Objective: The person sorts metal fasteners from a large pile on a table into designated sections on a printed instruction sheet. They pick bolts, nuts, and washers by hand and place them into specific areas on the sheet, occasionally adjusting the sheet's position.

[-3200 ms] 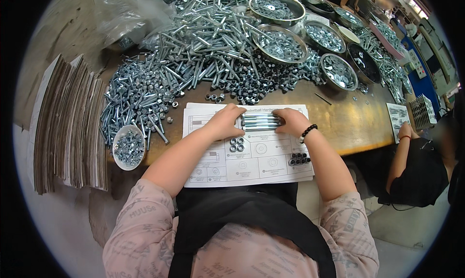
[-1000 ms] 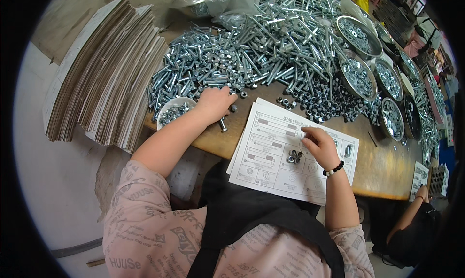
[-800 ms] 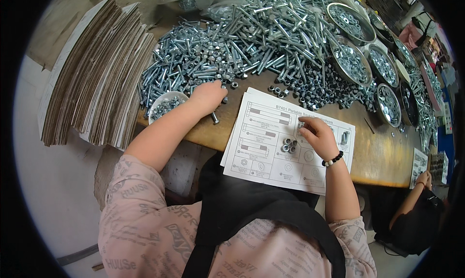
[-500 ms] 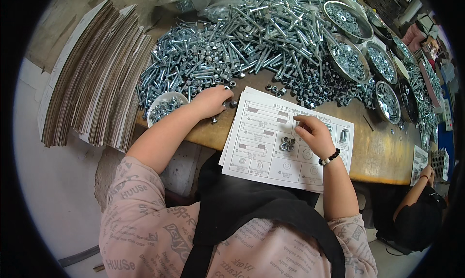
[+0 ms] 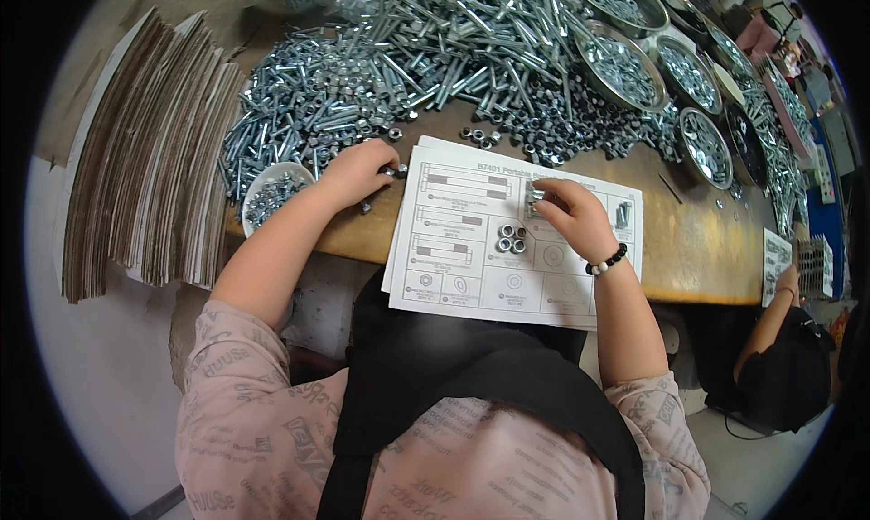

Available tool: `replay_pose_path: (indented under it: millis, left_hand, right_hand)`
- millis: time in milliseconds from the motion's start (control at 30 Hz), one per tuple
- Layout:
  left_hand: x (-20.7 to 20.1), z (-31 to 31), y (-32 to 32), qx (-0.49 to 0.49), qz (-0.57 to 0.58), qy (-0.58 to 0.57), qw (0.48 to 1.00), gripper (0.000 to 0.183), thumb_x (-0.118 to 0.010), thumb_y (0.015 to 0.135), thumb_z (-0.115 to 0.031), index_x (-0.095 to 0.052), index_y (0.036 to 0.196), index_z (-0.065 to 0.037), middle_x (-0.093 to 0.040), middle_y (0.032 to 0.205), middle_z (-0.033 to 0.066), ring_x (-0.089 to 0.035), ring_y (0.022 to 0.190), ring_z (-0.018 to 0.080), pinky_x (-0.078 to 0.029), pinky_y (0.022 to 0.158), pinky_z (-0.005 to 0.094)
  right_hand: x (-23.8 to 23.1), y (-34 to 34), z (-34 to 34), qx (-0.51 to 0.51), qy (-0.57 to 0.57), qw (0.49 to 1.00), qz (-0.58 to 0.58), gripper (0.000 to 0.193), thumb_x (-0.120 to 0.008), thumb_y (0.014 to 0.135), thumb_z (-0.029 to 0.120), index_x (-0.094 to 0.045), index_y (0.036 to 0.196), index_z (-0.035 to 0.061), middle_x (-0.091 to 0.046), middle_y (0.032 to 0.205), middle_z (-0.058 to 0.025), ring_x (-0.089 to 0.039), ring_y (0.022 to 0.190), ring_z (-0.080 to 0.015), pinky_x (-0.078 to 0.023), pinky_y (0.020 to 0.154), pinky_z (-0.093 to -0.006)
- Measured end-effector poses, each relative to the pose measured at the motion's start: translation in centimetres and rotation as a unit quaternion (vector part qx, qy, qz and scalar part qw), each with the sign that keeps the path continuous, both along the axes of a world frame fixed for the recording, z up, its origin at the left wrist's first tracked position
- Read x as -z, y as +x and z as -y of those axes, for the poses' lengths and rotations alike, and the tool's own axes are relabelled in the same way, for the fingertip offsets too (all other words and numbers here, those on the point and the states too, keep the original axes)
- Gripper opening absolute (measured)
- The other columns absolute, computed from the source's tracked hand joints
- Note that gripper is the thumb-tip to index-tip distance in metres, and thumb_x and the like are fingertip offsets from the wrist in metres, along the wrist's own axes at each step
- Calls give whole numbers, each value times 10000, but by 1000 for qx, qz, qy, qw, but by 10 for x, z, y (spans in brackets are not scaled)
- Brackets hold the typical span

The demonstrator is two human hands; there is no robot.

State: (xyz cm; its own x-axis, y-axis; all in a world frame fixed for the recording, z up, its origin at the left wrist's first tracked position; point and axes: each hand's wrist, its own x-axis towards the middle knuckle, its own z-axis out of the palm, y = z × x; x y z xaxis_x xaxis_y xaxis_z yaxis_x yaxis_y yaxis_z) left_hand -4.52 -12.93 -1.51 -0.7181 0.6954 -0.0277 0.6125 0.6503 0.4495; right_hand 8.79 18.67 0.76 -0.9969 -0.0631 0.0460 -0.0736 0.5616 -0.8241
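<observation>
A printed hardware sheet (image 5: 435, 289) lies on top of other paper at the table's front edge. Near its middle a small cluster of silvery nuts (image 5: 511, 239) is grouped together. My right hand (image 5: 580, 216), with a beaded bracelet at the wrist, is over the sheet's upper part, thumb and fingers closed around small shiny metal pieces (image 5: 533, 199), partly hidden. To the left of the sheet my left hand (image 5: 358, 174) rests low over the table, fingers curled. Loose nuts (image 5: 401, 170) touch or nearly touch its fingertips. A small bolt (image 5: 366, 208) lies just below that hand.
A large heap of bolts (image 5: 453, 49) and nuts spreads across the back. Left of it are a white bowl (image 5: 275, 171) of small hardware and stacked cardboard sheets (image 5: 136, 149). Metal bowls (image 5: 707, 149) of washers stand at right. Another person's hand (image 5: 787, 284) holds a sheet farther right.
My whole view has shifted slightly. My right hand has moved up the sheet, its fingers now closed around small metal pieces. My left hand stays beside the loose nuts.
</observation>
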Motion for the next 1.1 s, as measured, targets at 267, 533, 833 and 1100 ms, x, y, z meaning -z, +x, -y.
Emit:
replay_pose_path:
  millis: [267, 533, 833, 1100]
  left_hand:
    - [-7, -8, 7, -41, 36, -27, 998, 150, -638, 722, -131, -606, 859, -78, -531, 861, 77, -544, 845, 263, -446, 723, 355]
    - [2, -2, 12, -64, -38, -30, 997, 131, -612, 761, -119, -623, 886, -79, -556, 879, 87, -548, 832, 277, -448, 725, 349]
    - [-65, 83, 10, -262, -29, 86, 961, 305, -626, 728, -71, -572, 1026, -38, -583, 828, 99, -572, 747, 226, -458, 679, 323]
    - [-56, 140, 17, -336, -40, -17, 941, 343, -642, 714, -92, -570, 1046, -45, -611, 918, 112, -588, 843, 273, -464, 736, 357]
  right_hand:
    - [4, 7, -16, 48, -30, 998, 21, 278, -628, 774, 107, -595, 1043, 47, -565, 799, -43, -524, 675, -124, -446, 633, -248]
    - [6, 15, -37, 92, -51, 994, 24, 268, -609, 788, 83, -593, 1051, 33, -569, 830, -42, -529, 722, -110, -446, 662, -234]
    - [9, 23, -44, 87, -63, 994, 27, 275, -592, 780, 38, -578, 1054, 16, -580, 866, -46, -543, 755, -109, -445, 678, -233]
    - [10, 15, -28, 64, -49, 996, 34, 274, -600, 779, 38, -580, 1051, 18, -564, 808, -31, -533, 719, -102, -439, 652, -229]
